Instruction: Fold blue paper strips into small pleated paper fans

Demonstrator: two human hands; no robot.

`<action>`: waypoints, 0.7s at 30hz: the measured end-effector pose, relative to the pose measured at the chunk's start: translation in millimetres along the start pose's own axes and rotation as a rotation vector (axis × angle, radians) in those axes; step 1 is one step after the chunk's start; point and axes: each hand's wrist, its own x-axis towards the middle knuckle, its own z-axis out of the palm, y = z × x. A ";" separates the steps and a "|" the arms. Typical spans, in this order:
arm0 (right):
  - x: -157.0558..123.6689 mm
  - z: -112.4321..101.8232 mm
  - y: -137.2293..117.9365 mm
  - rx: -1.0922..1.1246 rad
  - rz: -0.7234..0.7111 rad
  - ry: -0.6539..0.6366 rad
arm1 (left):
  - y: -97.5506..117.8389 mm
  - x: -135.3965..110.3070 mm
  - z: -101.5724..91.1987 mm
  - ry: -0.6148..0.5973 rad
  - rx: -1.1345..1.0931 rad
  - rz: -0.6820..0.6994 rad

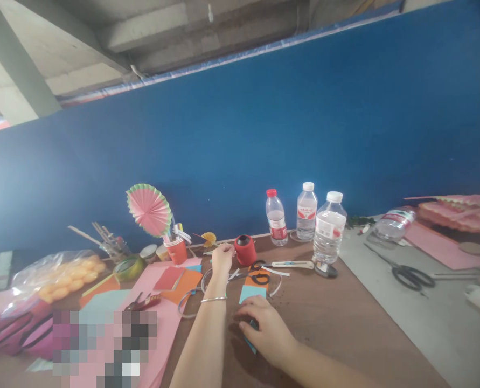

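My left hand (222, 258), a silver bangle at its wrist, reaches to the back of the brown table, beside a red spool of thread (245, 251). Its fingers are drawn together; whatever lies between them is hidden. Nearer to me, my right hand (270, 326) has thumb and fingers closed around a small teal piece of paper (250, 345), mostly covered by the hand. Just beyond it lie a light blue paper square (252, 293), an orange paper piece (259, 271) and black-handled scissors (261, 278). A white utility knife (292, 264) rests to their right.
Three upright bottles, one red-capped (277, 223), stand by the blue wall (240, 134). A pink fan (148, 210) rises from an orange cup (176, 250). Left are pink paper sheets (165, 328) and pliers (145, 303); right, more scissors (411, 277) and a lying bottle (393, 225).
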 end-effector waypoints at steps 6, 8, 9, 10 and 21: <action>1.0 1.0 2.1 -0.017 -0.005 0.005 | -2.6 -2.6 0.5 -0.059 0.119 0.002; 1.4 0.2 1.0 -0.021 -0.004 0.003 | -4.1 -2.7 1.3 -0.063 0.158 0.008; 1.6 -0.2 0.5 -0.020 -0.004 0.003 | -4.7 -2.9 2.2 -0.066 0.175 0.014; 1.7 -0.5 0.0 -0.016 -0.004 0.002 | -5.0 -3.1 3.3 -0.067 0.187 0.021; 0.7 -0.4 1.1 -0.007 0.005 0.006 | 5.4 -3.3 1.5 -0.043 0.085 0.003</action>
